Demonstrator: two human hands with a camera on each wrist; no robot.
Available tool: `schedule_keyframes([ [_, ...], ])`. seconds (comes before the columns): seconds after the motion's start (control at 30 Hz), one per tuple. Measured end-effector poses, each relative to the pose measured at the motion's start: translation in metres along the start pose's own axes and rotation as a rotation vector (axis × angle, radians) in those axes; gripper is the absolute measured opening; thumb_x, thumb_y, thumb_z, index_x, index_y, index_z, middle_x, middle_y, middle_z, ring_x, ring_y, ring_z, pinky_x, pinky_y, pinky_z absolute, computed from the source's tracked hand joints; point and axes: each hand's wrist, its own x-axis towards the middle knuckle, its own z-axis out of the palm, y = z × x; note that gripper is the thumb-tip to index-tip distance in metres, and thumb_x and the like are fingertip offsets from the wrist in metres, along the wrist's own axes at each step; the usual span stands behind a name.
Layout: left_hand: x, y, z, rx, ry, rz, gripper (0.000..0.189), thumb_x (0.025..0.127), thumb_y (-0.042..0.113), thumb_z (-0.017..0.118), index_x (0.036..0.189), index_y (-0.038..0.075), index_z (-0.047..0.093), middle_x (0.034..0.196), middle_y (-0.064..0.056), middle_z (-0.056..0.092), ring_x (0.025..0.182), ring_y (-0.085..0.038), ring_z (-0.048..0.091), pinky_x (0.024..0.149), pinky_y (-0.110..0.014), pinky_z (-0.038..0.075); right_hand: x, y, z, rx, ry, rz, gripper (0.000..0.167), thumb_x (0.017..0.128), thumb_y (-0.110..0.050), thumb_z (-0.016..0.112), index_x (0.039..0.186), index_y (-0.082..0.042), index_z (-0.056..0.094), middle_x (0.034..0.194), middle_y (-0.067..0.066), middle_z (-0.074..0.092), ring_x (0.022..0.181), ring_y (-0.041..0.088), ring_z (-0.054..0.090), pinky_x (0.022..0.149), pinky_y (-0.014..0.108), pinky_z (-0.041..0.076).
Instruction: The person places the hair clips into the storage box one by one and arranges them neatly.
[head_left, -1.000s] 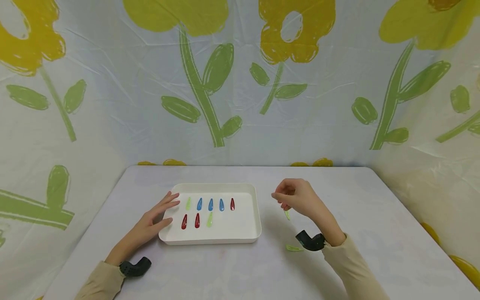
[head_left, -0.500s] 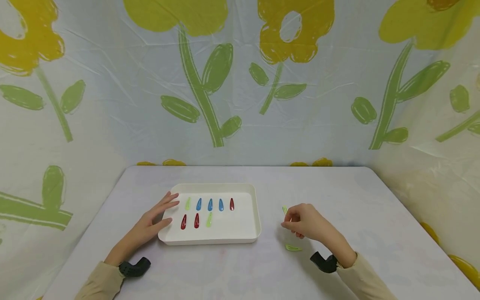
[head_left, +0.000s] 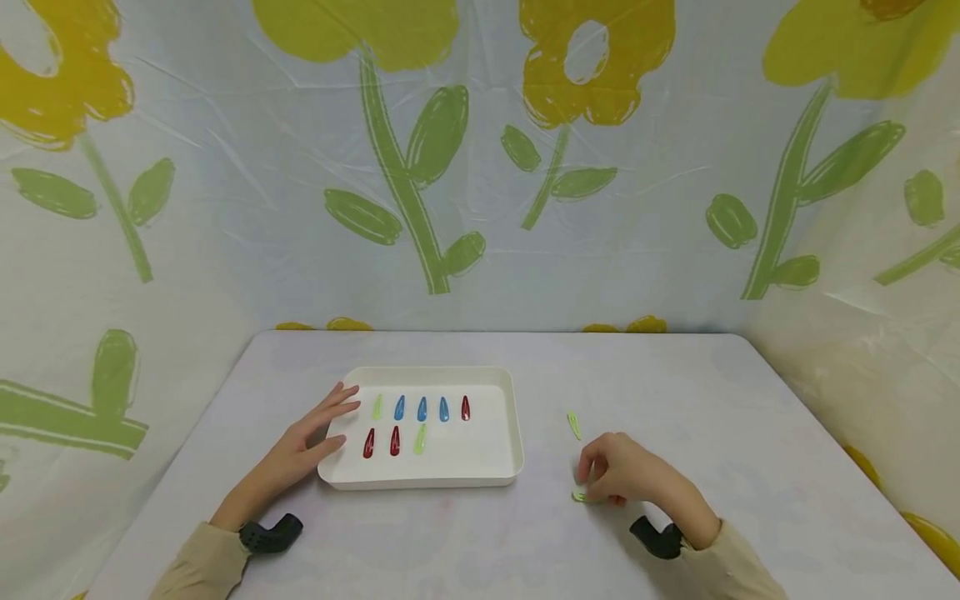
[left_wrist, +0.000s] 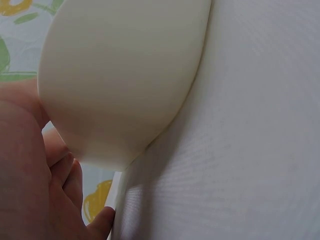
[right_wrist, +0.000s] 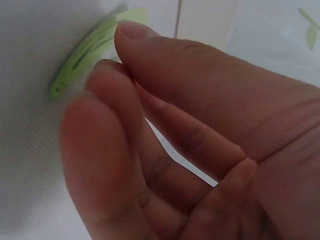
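My left hand [head_left: 303,446] rests at the left side of a white tray [head_left: 480,471], fingers spread over its rim; the left wrist view shows the tray's outer wall [left_wrist: 120,90] beside it. Inside lie two rows of snap hair clips: three blue ones [head_left: 422,409], three red ones [head_left: 395,441] and two light green ones [head_left: 420,439]. My right hand [head_left: 630,473] is down at a green hair clip [head_left: 578,497] on the table, thumb and forefinger bent and slightly apart beside it. In the right wrist view the thumb tip overlaps this clip [right_wrist: 82,57]; contact is unclear.
Another green hair clip [head_left: 573,425] lies on the white table [head_left: 450,542], beyond my right hand and right of the tray. A flower-printed curtain [head_left: 480,167] stands behind the table and along both sides.
My right hand has come down and toward me, from above the farther green clip to the nearer one. My left hand and the tray have stayed in place.
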Motion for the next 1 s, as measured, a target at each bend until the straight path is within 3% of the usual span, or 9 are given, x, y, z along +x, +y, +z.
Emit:
schedule_keyframes([
  [0.33, 0.0022, 0.0018, -0.0009, 0.013, -0.013, -0.009, 0.049, 0.095, 0.000, 0.062, 0.143, 0.003, 0.051, 0.158, -0.014, 0.033, 0.152, -0.031, 0.008, 0.112, -0.009, 0.008, 0.0047, 0.0045, 0.0057, -0.006, -0.023, 0.006, 0.015, 0.076, 0.006, 0.074, 0.074, -0.006, 0.065, 0.058, 0.000, 0.057, 0.046, 0.012, 0.049, 0.044, 0.024, 0.041],
  [1.0, 0.0003, 0.0007, -0.0007, 0.023, -0.014, -0.020, 0.049, 0.095, 0.000, 0.061, 0.143, 0.002, 0.050, 0.159, -0.014, 0.032, 0.151, -0.033, 0.007, 0.112, -0.009, 0.007, 0.0056, 0.0010, 0.0046, -0.069, 0.050, -0.176, 0.018, 0.070, 0.007, 0.077, 0.068, -0.008, 0.067, 0.069, -0.005, 0.062, 0.057, 0.006, 0.058, 0.051, 0.024, 0.050],
])
